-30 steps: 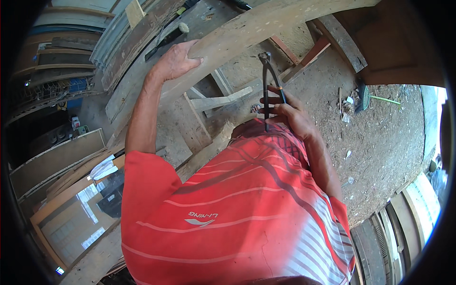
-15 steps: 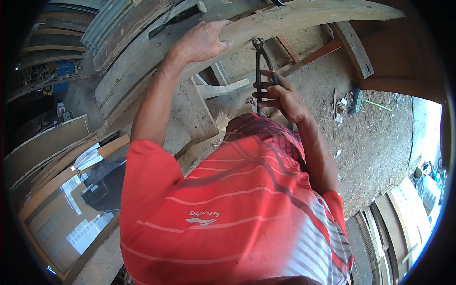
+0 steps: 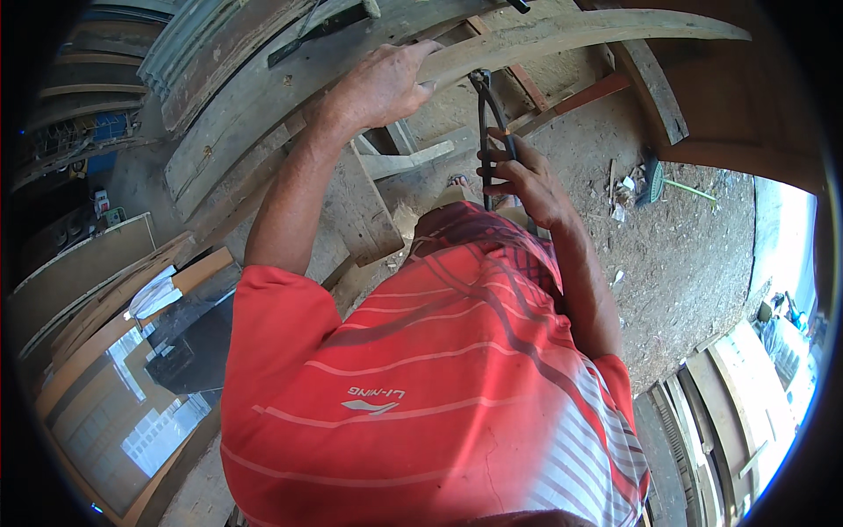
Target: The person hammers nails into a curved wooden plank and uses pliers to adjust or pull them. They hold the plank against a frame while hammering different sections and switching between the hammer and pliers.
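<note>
My left hand [image 3: 384, 86] is closed on the near edge of a long, curved wooden board [image 3: 544, 41], its thumb below and fingers over the top. In my right hand [image 3: 531, 183] is a pair of dark long-handled pincers [image 3: 487, 110], held upright with the fingers wrapped about the handles. The pincers' head meets the lower edge of the board, just right of my left hand. Whether the jaws grip a nail there is too small to tell.
A dark tool [image 3: 320, 35] lies on planks [image 3: 250, 110] at the upper left. Below the board is a wooden frame [image 3: 527, 88]. A glass-fronted panel [image 3: 114, 422] leans at lower left. Debris and a green-handled dustpan-like thing [image 3: 652, 183] lie on the dirt floor [image 3: 685, 255].
The board has rolled, showing a narrower face, and its left part sits slightly lower. The pincers' handles have come closer together. Both hands have shifted slightly right.
</note>
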A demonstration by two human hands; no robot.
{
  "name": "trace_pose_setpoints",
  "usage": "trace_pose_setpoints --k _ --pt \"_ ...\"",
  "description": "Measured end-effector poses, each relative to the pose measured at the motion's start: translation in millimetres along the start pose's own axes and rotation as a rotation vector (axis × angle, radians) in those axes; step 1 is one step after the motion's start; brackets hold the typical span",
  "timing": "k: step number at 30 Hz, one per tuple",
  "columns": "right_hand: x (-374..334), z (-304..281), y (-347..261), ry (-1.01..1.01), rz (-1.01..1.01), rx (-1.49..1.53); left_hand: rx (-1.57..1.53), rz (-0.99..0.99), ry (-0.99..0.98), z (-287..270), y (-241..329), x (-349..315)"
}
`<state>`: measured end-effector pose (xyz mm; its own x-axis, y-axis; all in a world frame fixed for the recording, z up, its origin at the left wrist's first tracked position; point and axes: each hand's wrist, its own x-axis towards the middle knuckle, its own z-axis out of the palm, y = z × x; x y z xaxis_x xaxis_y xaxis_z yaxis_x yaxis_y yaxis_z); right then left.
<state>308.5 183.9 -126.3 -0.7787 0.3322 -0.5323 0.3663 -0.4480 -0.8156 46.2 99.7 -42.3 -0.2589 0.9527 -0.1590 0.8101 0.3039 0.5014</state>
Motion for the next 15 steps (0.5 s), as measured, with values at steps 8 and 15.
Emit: trace_pose_setpoints --k 8,15 --pt "1.2 -4.1 1.8 0.118 -0.111 -0.474 0.017 0.053 0.027 6.1 -7.3 -0.1" --pt "-4.6 13.1 -14.4 0.148 -0.04 -0.35 -0.025 0.006 0.019 -1.6 -12.7 5.6"
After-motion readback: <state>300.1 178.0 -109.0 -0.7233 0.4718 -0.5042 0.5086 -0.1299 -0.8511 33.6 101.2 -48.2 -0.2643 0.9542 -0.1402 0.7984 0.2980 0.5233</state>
